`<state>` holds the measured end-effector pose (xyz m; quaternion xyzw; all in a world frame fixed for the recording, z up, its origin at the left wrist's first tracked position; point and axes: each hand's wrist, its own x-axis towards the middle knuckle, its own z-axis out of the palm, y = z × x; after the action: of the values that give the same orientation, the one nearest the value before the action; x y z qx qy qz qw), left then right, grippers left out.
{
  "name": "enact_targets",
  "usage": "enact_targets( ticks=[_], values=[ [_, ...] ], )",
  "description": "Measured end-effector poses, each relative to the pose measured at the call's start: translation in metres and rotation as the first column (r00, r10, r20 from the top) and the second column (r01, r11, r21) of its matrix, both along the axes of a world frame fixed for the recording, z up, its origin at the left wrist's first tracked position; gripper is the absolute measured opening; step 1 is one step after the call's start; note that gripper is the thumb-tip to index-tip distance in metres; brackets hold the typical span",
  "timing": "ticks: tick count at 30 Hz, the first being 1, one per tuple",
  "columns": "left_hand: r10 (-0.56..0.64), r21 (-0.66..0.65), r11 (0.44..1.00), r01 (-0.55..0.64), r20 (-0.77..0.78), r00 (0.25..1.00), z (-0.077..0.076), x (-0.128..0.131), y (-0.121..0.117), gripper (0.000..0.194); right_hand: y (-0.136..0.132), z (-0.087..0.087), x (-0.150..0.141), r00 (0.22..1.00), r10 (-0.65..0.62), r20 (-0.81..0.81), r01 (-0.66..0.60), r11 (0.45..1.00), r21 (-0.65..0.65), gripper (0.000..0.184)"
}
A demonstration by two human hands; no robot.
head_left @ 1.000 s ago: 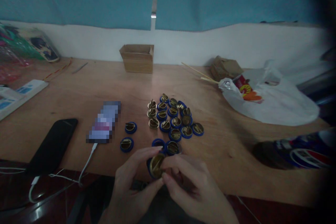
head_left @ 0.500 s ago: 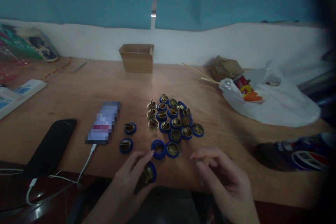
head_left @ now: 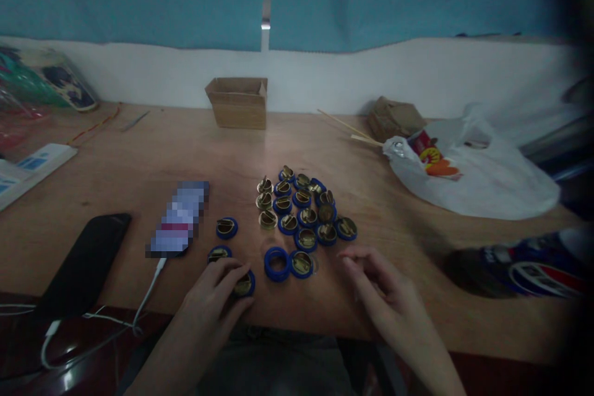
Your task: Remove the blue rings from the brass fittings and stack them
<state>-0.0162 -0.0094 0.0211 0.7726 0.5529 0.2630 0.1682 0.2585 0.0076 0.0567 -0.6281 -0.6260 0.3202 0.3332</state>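
Gripping disc (head_left: pixel 245 285) near table edge (head_left: pixel 301 322): left hand (head_left: pixel 213 297) | right hand (head_left: pixel 383 281): grip unclear | bottle (head_left: pixel 515 266) apart

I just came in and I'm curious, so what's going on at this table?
A person is handling small round metal pieces at a table. The left hand holds a blue-ringed piece near the front edge. The right hand has its fingers loosely curled; whether it holds anything is unclear. Most other pieces sit in blue rings, while three gold ones show none. One blue ring between the hands has no metal piece in it.
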Motion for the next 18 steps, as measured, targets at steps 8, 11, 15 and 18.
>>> enact_targets(
  ticks=[8,11,15,18],
  values=[
    [0.036,0.023,0.999,-0.034,-0.084,0.996,-0.001,-0.012,0.006,0.041,0.004,-0.015,-0.013,0.989,0.126,0.075,-0.123,0.991,-0.046,0.013],
    [0.073,0.014,0.997,-0.071,-0.117,0.99,0.0,-0.012,0.008,0.044,0.005,-0.018,-0.015,0.99,0.12,0.077,-0.118,0.993,-0.028,0.019],
    [0.098,0.066,0.994,-0.09,-0.134,0.986,0.002,-0.011,0.01,0.047,0.009,-0.015,-0.011,0.995,0.058,0.084,-0.058,0.998,-0.001,0.021],
    [0.132,0.154,0.982,-0.113,-0.123,0.984,0.006,-0.005,0.01,0.046,0.014,-0.012,-0.003,0.993,-0.026,0.117,0.024,1.0,0.012,0.027]
  ],
)
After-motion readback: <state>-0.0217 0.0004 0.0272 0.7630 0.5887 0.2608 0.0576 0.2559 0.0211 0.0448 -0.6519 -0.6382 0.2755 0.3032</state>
